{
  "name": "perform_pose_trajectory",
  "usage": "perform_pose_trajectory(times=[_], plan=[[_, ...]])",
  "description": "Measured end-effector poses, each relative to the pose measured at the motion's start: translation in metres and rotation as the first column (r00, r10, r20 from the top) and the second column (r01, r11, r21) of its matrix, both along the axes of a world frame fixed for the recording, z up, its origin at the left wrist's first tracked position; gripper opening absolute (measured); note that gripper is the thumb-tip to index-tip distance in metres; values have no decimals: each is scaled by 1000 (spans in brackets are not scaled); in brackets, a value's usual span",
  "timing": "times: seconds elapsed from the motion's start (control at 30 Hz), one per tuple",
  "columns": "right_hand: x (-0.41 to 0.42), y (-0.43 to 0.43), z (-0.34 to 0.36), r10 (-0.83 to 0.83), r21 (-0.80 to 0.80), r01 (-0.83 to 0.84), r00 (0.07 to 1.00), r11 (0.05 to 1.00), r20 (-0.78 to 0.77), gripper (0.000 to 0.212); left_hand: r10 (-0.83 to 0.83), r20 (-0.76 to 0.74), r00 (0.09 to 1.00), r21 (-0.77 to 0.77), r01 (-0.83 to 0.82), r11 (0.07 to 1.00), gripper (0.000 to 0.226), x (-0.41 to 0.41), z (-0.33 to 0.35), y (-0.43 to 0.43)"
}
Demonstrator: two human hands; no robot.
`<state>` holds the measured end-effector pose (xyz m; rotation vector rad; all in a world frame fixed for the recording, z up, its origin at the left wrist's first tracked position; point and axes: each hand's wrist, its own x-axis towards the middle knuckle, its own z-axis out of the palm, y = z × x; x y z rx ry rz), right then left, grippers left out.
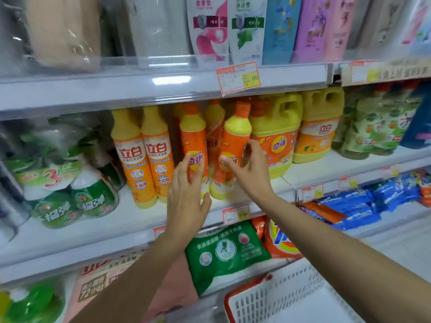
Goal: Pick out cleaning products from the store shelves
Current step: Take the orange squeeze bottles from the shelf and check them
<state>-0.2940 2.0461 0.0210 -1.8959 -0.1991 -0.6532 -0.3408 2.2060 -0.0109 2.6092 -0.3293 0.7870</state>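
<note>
Our right hand (pixel 247 170) grips the tilted bottle (pixel 234 141); our left hand (pixel 186 197), fingers straight, touches the upright bottle (pixel 193 138) left of it.

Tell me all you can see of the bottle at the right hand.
The bottle is plastic-looking, yellow with an orange cap and an orange label wrap. It stands on the middle shelf among like bottles, tilted with its cap to the right. The right hand grips it, thumb on the label, fingers round its right side.
</note>
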Motion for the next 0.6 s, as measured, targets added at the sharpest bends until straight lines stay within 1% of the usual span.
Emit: perform_pose_trajectory(times=[0.1,0.17,0.2,0.27,0.33,0.4,0.43,0.47,0.5,0.53,0.6], plan=[[-28,-2,-1,-87,130,82,996,988,32,57,-43,28,999,-54,45,998,70,-2,-1,3],[-44,-2,5,-150,211,135,987,968,54,55,-113,65,991,-117,121,986,61,-5,0,2],[-51,-3,9,-183,233,166,982,958,52,54,-170,76,982,-150,180,972,61,-7,1,1],[-60,-5,19,-225,253,214,974,943,12,56,-296,69,953,-218,304,927,68,-14,3,-4],[-68,-6,26,-204,286,218,976,933,-79,64,-348,5,937,-309,333,891,75,-21,7,-12],[-77,-6,29,-148,304,194,975,933,-167,72,-338,-51,940,-408,289,866,66,-29,9,-18],[-83,-8,28,-97,307,155,976,939,-196,71,-347,-74,935,-461,277,843,60,-34,8,-18],[-89,-10,27,-20,322,92,975,942,-220,68,-381,-105,918,-527,274,805,56,-39,6,-16],[-96,-15,25,74,346,15,967,938,-243,66,-443,-142,885,-610,274,744,54,-45,3,-13],[-102,-21,22,171,372,-62,949,926,-266,64,-531,-173,830,-705,272,655,52,-51,0,-11],[-115,-31,13,341,440,-182,886,879,-314,60,-735,-178,655,-859,260,440,44,-64,-9,-7]])
